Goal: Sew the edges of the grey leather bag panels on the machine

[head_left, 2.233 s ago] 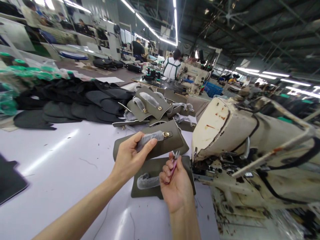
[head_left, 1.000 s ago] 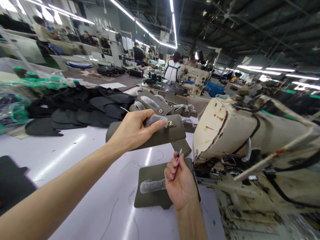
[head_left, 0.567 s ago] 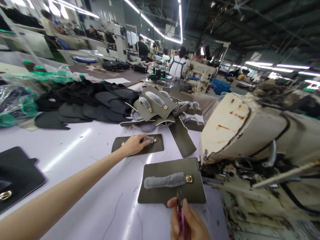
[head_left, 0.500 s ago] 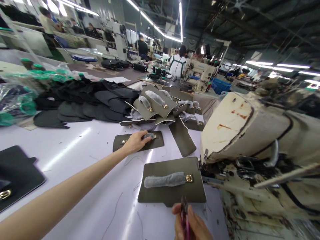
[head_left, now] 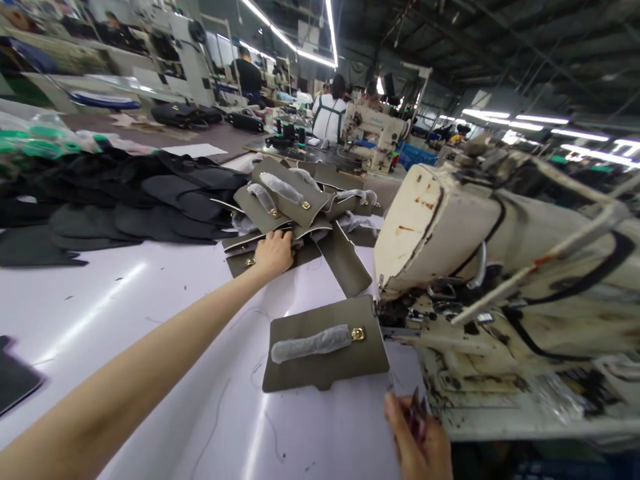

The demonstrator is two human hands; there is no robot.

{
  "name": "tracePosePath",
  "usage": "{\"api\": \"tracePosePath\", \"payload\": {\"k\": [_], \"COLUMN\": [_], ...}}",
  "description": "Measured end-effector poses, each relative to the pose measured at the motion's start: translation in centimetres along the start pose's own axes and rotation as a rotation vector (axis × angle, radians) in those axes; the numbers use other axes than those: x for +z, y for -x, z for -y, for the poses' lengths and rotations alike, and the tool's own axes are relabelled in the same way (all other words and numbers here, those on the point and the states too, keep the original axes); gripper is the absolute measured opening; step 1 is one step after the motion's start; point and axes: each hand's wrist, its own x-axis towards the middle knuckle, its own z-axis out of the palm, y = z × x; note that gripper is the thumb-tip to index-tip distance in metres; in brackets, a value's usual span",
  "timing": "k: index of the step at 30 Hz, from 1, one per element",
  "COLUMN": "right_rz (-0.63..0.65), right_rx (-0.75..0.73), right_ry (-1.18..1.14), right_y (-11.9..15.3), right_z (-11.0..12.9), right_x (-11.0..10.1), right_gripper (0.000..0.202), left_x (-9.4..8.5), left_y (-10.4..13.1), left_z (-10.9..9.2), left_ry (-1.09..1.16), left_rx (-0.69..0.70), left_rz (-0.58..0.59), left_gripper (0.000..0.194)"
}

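Observation:
My left hand [head_left: 275, 253] reaches across the table, its fingers curled over the wrapped handle of an olive bag panel [head_left: 307, 255]. That panel lies against the near edge of a pile of similar panels [head_left: 295, 193] with plastic-wrapped handles and gold clasps. The fingertips are partly hidden behind the hand. At the lower right, my right hand [head_left: 423, 440] is closed around a small pair of pink-handled thread snips [head_left: 417, 420], blades upward. Between the hands, another olive bag panel [head_left: 325, 373] lies flat, its wrapped handle [head_left: 313, 343] facing up.
A cream sewing machine [head_left: 410, 227] with rust marks stands close on the right. Black cut pieces [head_left: 125, 220] are heaped at the left. A dark panel [head_left: 17, 380] lies at the left edge. Loose threads lie on the white table [head_left: 200, 347]. People sit farther back.
My left hand has pushed the olive bag panel toward the pile. My right hand, still holding the snips, has moved right, away from the front panel. The camera view has turned right.

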Motion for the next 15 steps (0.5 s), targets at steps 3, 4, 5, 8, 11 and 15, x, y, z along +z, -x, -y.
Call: {"api": "tracePosePath", "payload": {"k": [3, 4, 5, 8, 11, 15], "right_rz": [-0.084, -0.083, -0.06, 0.1, 0.209, 0.286], "right_rx": [-0.138, -0.176, -0.21, -0.282, -0.307, -0.118], "right_ry": [0.099, 0.124, 0.148, 0.189, 0.141, -0.185], "right_y": [-1.3, -1.9, -2.5, -4.2, -5.0, -4.9], "right_z": [2.3, 3.1, 3.8, 5.6, 6.1, 5.9], "right_x": [-1.0, -1.1, -1.1, -0.3, 1.0, 2.2], "right_gripper": [0.045, 0.043, 0.041, 0.034, 0.031, 0.033], "left_x": [-2.3, -3.3, -4.1, -5.4, -3.3, 1.5], "left_y": [4.5, 6.9, 9.7, 18.9, 25.5, 27.1], "left_z": [-2.1, -3.1, -4.2, -7.7, -10.7, -12.4], "left_ry": [-0.004, 0.069, 0.19, 0.554, 0.751, 1.236], "left_rx": [0.083, 0.153, 0.221, 0.522, 0.492, -0.143], "left_rz": [-0.061, -0.132, -0.187, -0.106, 0.414, 0.657], "left_gripper": [0.038, 0.033, 0.022, 0.026, 0.01, 0.034]}}
